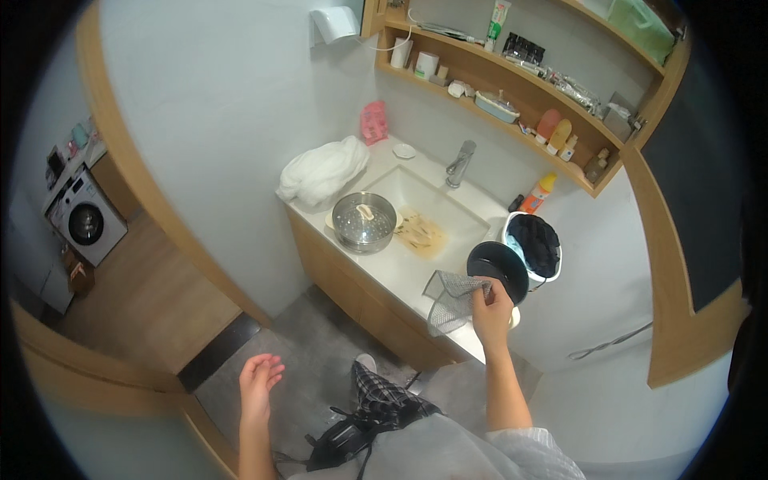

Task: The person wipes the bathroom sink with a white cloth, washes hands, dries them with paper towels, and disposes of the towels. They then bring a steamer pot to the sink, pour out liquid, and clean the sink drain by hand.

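Observation:
Between the fingers of my right hand [493, 309] is a grey mesh cloth [451, 303], its loose part spread at the counter's front edge. Just behind that hand stands a dark round pot [501, 264]; whether the fingers touch it I cannot tell. My left hand [258, 375] hangs over the floor with nothing in it, fingers slightly apart. A steel steamer pot with a lid [363, 221] rests on the counter left of the sink. Brownish water with bits of food scraps [423, 233] lies in the white sink basin [401, 183].
A chrome faucet [461, 163] rises behind the basin. White bundled fabric [327, 171] and a pink pouch [374, 123] occupy the counter's left end. On the right are a white bin of dark cloth [535, 247] and an orange bottle [538, 193]. An open cabinet door [675, 336] juts out at right.

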`<state>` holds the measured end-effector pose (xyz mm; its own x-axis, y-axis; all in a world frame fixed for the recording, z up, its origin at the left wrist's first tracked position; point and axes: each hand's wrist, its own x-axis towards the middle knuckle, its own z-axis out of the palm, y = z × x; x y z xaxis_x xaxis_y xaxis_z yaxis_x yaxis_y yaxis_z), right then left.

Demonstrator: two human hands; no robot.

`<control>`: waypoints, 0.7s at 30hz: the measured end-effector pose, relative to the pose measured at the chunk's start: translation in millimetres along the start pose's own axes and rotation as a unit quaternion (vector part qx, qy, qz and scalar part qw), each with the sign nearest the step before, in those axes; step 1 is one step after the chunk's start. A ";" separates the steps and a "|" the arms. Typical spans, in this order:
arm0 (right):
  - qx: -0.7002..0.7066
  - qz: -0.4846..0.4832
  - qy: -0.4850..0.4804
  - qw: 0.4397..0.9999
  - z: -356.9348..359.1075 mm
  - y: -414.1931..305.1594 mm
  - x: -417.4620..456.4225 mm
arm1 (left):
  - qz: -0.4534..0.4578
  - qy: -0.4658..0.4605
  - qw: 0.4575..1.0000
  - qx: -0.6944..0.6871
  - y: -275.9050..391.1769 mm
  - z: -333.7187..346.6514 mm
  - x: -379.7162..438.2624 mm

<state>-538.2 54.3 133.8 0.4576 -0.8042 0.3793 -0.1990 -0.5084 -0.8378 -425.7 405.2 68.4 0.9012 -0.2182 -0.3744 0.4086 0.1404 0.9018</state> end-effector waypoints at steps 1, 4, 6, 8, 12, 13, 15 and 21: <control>-0.017 -0.025 0.016 0.999 12.5 3.1 3.0 | -0.004 0.008 1.000 0.009 3.7 -2.1 9.8; -0.076 -0.133 0.074 0.986 51.4 20.7 16.3 | 0.005 0.015 1.000 0.006 18.4 -2.9 49.1; -0.173 -0.172 0.032 0.969 77.9 38.4 13.9 | 0.002 0.026 0.999 0.031 28.5 -5.3 80.8; -0.251 -0.198 -0.027 0.947 108.2 71.1 20.4 | -0.001 0.023 0.998 0.050 35.6 -7.5 118.3; -0.340 -0.110 -0.154 0.921 146.3 128.3 -6.2 | -0.011 -0.007 0.997 0.071 63.1 2.2 173.5; -0.357 -0.089 -0.167 0.915 154.0 132.3 -6.0 | -0.010 -0.008 0.996 0.094 72.2 1.6 183.4; -0.337 -0.073 -0.148 0.927 165.2 128.7 -0.4 | -0.015 -0.012 0.994 0.105 81.6 -4.6 211.4; -0.338 0.044 -0.067 0.938 179.5 84.8 39.3 | -0.050 -0.084 0.982 0.159 108.2 12.5 294.2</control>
<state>-381.5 34.9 7.2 0.5093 -0.8290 0.2309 -0.7244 -0.5578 -0.4051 -118.1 344.1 58.5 0.8116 -0.3748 -0.4480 0.4042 -0.1934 0.8940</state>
